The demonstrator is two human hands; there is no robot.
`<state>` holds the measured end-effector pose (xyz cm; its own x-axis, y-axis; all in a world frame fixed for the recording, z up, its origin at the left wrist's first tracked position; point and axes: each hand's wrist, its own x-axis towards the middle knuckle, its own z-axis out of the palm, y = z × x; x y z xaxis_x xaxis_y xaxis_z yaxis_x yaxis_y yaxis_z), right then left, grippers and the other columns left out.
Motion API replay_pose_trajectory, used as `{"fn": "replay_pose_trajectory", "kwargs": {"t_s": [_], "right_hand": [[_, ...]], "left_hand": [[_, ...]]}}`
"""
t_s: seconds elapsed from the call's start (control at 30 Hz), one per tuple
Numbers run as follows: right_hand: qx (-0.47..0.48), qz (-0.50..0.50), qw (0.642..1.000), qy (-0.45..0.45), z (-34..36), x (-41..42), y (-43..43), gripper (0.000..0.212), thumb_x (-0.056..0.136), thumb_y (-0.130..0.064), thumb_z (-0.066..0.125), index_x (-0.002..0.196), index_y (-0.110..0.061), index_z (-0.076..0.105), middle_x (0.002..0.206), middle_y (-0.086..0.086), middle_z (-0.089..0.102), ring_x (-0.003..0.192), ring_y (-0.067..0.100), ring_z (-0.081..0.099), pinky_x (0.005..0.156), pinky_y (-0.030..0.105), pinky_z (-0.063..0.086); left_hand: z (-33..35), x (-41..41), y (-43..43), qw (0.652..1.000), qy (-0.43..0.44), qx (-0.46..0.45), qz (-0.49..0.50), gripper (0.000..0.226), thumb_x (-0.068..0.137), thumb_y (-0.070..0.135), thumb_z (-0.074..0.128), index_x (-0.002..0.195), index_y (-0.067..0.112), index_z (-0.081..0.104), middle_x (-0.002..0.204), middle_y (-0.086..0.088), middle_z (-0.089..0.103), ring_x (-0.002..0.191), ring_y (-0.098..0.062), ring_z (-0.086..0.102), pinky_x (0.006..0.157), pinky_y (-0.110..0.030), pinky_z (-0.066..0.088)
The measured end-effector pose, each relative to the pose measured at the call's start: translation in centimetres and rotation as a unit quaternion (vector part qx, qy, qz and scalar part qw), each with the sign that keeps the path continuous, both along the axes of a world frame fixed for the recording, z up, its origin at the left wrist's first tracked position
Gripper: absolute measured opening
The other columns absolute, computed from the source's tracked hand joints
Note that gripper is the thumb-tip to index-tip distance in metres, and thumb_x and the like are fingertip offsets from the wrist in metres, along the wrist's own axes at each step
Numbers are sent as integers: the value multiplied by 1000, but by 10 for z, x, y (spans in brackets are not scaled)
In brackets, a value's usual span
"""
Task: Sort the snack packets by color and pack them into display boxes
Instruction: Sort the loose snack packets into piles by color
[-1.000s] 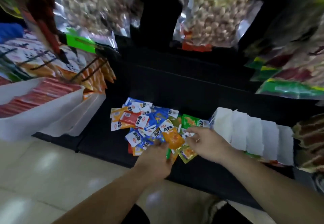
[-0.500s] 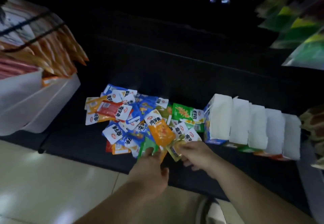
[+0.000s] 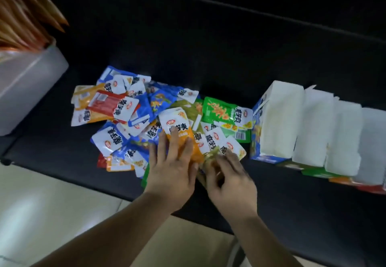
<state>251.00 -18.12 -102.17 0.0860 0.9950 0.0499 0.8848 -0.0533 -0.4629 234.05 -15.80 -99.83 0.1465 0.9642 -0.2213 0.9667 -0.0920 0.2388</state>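
A heap of snack packets [image 3: 133,116] in blue, orange, red and green lies on a black shelf [image 3: 208,53]. My left hand [image 3: 171,170] lies on the heap's near edge, fingers spread over an orange packet [image 3: 179,129]. Beside it my right hand [image 3: 229,181] has curled fingers pinching a yellowish-olive packet [image 3: 211,160]. A green packet [image 3: 225,112] lies at the heap's right side. To the right stands a row of white display boxes [image 3: 313,129], their colored fronts facing away; the nearest is blue-edged.
A white plastic bin [image 3: 27,83] stands at the left with orange packets [image 3: 23,16] hanging above it. Pale tiled floor [image 3: 52,214] lies below the shelf's front edge. The shelf's back part is dark and bare.
The view has tilted down and closer to the heap. My left hand has moved up onto the orange packet; my right hand has drawn the olive packet toward the shelf's near edge.
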Motion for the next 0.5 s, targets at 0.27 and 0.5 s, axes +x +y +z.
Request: {"fn": "replay_pose_trajectory", "kwargs": {"t_s": [0.27, 0.5], "right_hand": [[-76, -17, 996, -40, 40, -12, 22, 53, 98, -59, 37, 138, -32, 60, 122, -3, 72, 98, 32, 72, 73, 38, 53], [-148, -116, 922, 339, 46, -11, 18, 49, 104, -12, 55, 142, -42, 53, 120, -21, 66, 106, -13, 64, 79, 7, 50]], "left_hand": [[8, -17, 13, 978, -120, 124, 115, 35, 82, 28, 79, 114, 23, 66, 135, -9, 56, 118, -35, 56, 91, -51, 46], [-7, -15, 16, 954, -249, 22, 164, 39, 82, 31, 78, 115, 31, 57, 83, 13, 67, 77, -13, 65, 70, -39, 56]]}}
